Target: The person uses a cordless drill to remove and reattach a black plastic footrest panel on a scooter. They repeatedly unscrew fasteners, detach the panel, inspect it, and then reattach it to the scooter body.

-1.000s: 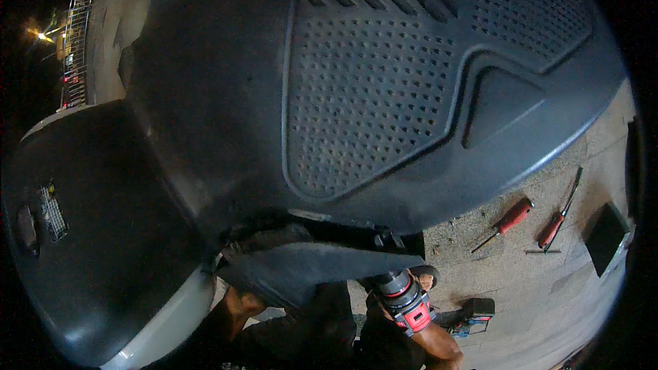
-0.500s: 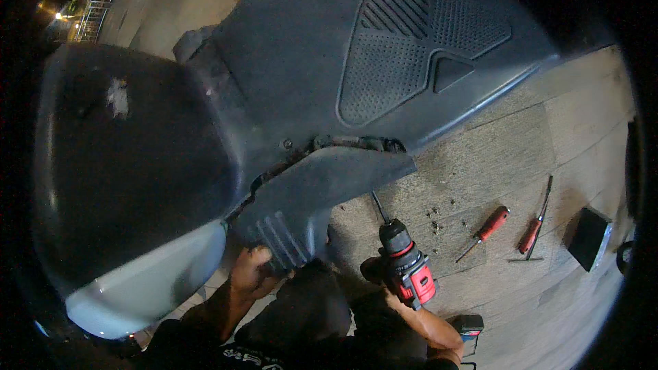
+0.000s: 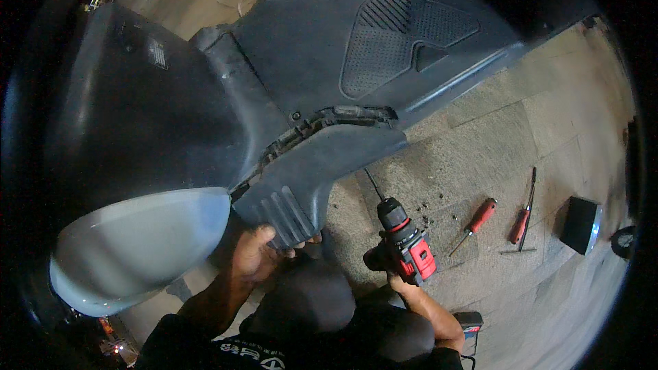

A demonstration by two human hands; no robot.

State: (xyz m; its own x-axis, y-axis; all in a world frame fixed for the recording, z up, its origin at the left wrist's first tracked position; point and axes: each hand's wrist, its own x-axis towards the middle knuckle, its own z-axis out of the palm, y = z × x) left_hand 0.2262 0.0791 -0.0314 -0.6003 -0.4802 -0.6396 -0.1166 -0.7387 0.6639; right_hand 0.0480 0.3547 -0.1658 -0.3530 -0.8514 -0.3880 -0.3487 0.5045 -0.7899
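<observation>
While left fingers (image 3: 262,234) pinch a ribbed grey panel (image 3: 312,171), right hand (image 3: 397,281) holding red drill (image 3: 407,241), fingers hidden

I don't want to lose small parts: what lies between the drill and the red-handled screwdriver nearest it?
Small dark bits lie scattered on the paving between the drill and that screwdriver in the head view; they're too small to identify.

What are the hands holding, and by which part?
Left hand: the dark panel, by its ribbed near end. Right hand: the red-black drill, apparently by its handle, which is hidden from view.
</observation>
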